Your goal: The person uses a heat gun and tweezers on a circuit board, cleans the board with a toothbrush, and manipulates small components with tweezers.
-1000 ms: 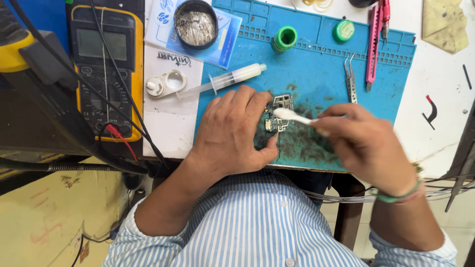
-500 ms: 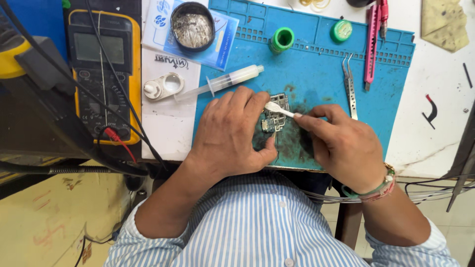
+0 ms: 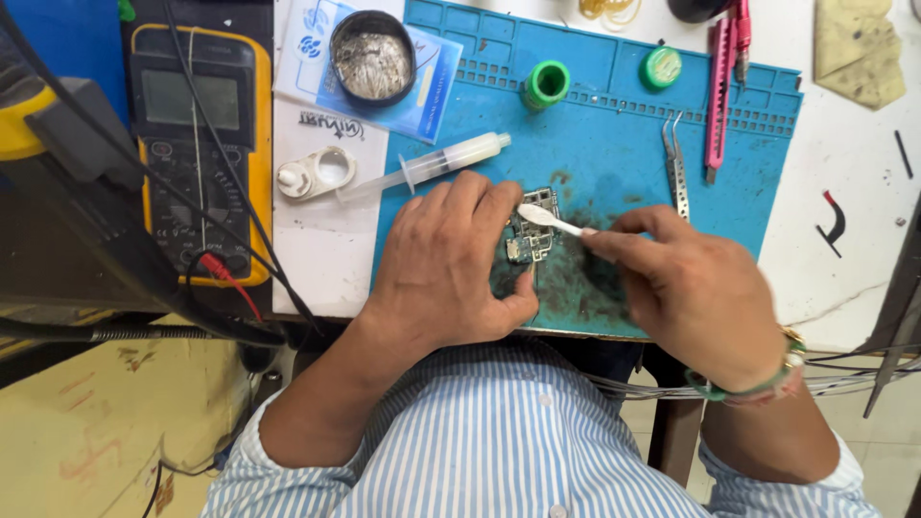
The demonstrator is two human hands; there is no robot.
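Note:
A small green circuit board (image 3: 531, 233) lies on a stained blue work mat (image 3: 614, 115). My left hand (image 3: 451, 264) rests flat on the mat and pins the board with its fingertips and thumb. My right hand (image 3: 691, 288) pinches a white brush-like tool (image 3: 549, 220) whose pale tip touches the top of the board. A green bracelet sits on my right wrist.
A syringe (image 3: 436, 163) lies left of the board, steel tweezers (image 3: 676, 168) and a pink knife (image 3: 718, 96) to the right. A yellow multimeter (image 3: 192, 144) with leads stands at left. A round tin (image 3: 371, 56), two green caps and a white ring holder (image 3: 317, 173) lie near the back.
My right hand has drawn leftward toward the board, and the white tool's tip has shifted over the board. My left hand stays in place on the board.

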